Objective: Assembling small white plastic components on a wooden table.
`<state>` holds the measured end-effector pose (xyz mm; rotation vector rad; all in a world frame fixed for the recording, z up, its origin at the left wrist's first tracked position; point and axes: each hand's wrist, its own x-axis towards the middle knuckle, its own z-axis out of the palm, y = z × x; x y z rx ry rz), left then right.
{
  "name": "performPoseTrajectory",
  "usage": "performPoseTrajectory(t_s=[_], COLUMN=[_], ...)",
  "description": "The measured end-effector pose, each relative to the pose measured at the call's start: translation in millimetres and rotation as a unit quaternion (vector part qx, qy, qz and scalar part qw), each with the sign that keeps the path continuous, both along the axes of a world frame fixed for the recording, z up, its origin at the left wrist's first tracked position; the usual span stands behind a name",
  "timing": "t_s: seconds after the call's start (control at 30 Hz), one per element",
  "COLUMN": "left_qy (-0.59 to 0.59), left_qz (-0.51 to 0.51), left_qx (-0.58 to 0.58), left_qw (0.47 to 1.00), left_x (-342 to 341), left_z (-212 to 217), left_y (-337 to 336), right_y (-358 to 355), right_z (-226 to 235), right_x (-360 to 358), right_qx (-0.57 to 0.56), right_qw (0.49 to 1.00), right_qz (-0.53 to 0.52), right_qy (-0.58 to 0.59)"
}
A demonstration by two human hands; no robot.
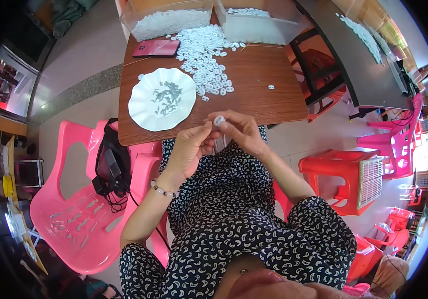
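Just past the table's near edge my two hands meet over my lap. My right hand (244, 132) pinches a small white oval plastic piece (219, 120) between thumb and fingers. Close against it, the thumb and fingertips of my left hand (188, 148) are pressed together; whatever they hold is too small to make out. A white plate with a wavy rim (139, 110) stands left of my hands, bearing a scatter of small grey strips (167, 98). Beyond my hands spreads a heap of similar white oval pieces (205, 60) on the brown wooden table (258, 107).
Two clear bins (261, 31) of white pieces stand at the far side. A pink phone (156, 48) lies behind the plate. One white piece (271, 87) sits alone at right. A pink chair (69, 226) with a black bag (111, 164) is left; a red stool (341, 174) is right.
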<state>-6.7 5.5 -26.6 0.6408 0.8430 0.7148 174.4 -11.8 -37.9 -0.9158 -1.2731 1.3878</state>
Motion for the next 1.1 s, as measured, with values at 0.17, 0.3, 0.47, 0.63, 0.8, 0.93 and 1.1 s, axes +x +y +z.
performPoseTrajectory(t_s=[0.17,0.3,0.47,0.63,0.8,0.93,1.1], left_qy=[0.002,0.018,0.001,0.004,0.008,0.022,0.018], left_qz=[-0.040,-0.054,-0.035,-0.026,-0.024,-0.041,-0.065], left_qx=[0.007,0.006,-0.014,-0.018,-0.027,-0.022,-0.031], left_qw=[0.999,0.998,0.999,0.999,0.999,0.999,0.997], left_x=[-17.4,-36.9,-53.2,-65.1,-70.7,-62.0,-46.4], left_z=[-3.0,-5.9,-8.1,-6.5,-11.1,-14.7,-14.6], left_y=[6.7,7.8,7.5,4.8,7.6,10.3,12.9], right_y=[44.4,116.4,244.6,298.5,272.7,221.5,194.7], right_z=[29.7,79.3,91.9,90.9,82.5,57.4,1.9], right_x=[26.5,60.2,143.2,171.4,134.9,83.1,50.8], right_qx=[0.118,0.207,0.217,0.100,0.313,0.263,0.325], right_qw=[0.971,0.915,0.839,0.754,0.711,0.826,0.794], right_qz=[-0.132,-0.242,-0.361,-0.406,-0.461,-0.229,-0.092], right_qy=[-0.161,-0.250,-0.345,-0.506,-0.428,-0.443,-0.505])
